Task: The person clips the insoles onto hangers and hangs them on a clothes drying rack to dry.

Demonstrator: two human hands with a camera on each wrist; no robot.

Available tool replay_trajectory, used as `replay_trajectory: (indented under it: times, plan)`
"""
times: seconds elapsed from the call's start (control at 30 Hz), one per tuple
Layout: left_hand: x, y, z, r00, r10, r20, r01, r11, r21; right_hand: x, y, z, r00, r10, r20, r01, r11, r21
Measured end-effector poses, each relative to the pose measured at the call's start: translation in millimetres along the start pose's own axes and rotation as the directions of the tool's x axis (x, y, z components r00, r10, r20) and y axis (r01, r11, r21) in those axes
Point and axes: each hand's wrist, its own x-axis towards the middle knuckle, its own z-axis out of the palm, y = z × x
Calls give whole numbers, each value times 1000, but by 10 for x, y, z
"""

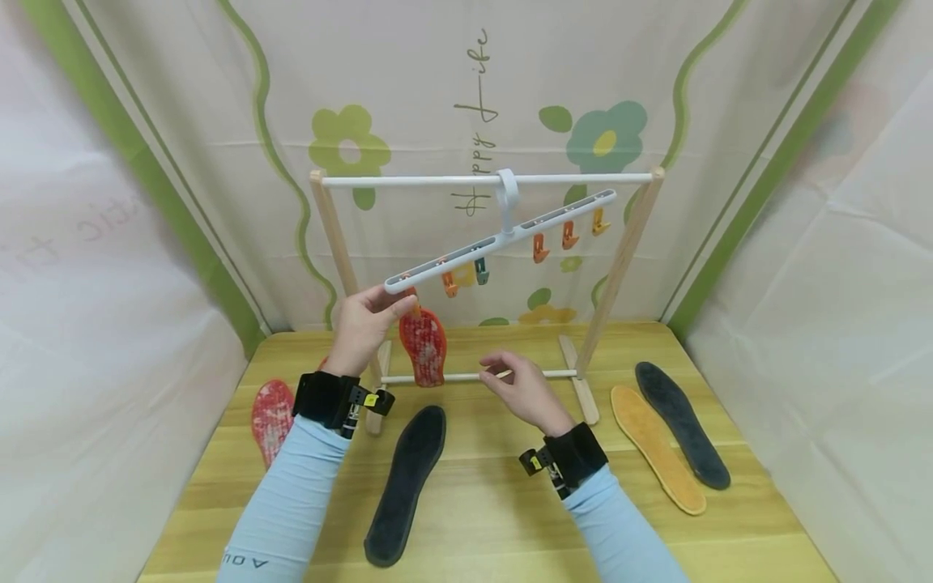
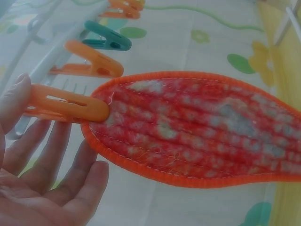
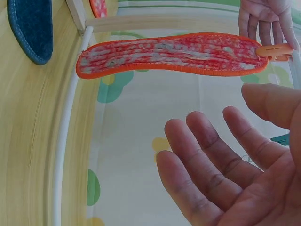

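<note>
My left hand (image 1: pixel 362 330) is at the low left end of a pale hanger bar (image 1: pixel 503 240). Its thumb and index finger pinch an orange clip (image 2: pixel 66 102). From that clip's jaws hangs a red mottled insole (image 1: pixel 424 348) with an orange edge, its lower end near the rack's bottom rod. My right hand (image 1: pixel 521 390), right of the insole and apart from it, holds nothing; its fingers (image 3: pixel 202 165) are loosely bent. A second red insole (image 1: pixel 271 417) lies on the table, partly hidden by my left arm.
The hanger hooks over the top rod (image 1: pixel 430 181) of a wooden rack and slants up to the right. Other clips (image 1: pixel 568 236), orange, yellow and teal, dangle from it. On the wooden table (image 1: pixel 496 502) lie two dark insoles (image 1: pixel 405 486) and a yellow insole (image 1: pixel 658 449).
</note>
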Motion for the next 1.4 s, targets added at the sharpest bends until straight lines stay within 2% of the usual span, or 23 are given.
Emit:
replay_trajectory:
  times: [0.23, 0.43, 0.8, 1.0, 1.4]
  plan:
    - [15, -36, 11, 1000, 6, 1, -6, 1000, -21, -50, 57, -36, 1000, 2, -14, -2, 1000, -7]
    - [19, -67, 6, 1000, 6, 2, -6, 1000, 2, -74, 82, -69, 1000, 16, -21, -17, 1000, -21]
    - [-65, -116, -39, 1000, -17, -8, 17, 999, 40, -166, 109, -138, 1000, 23, -19, -23, 999, -25]
    - [-181, -201, -114, 1000, -25, -5, 26, 1000, 15, -221, 169, -181, 999, 31, -22, -32, 999, -27]
    - [-580, -521, -265, 987, -153, -44, 157, 980, 121, -346, 304, -236, 998, 27, -60, -29, 999, -36]
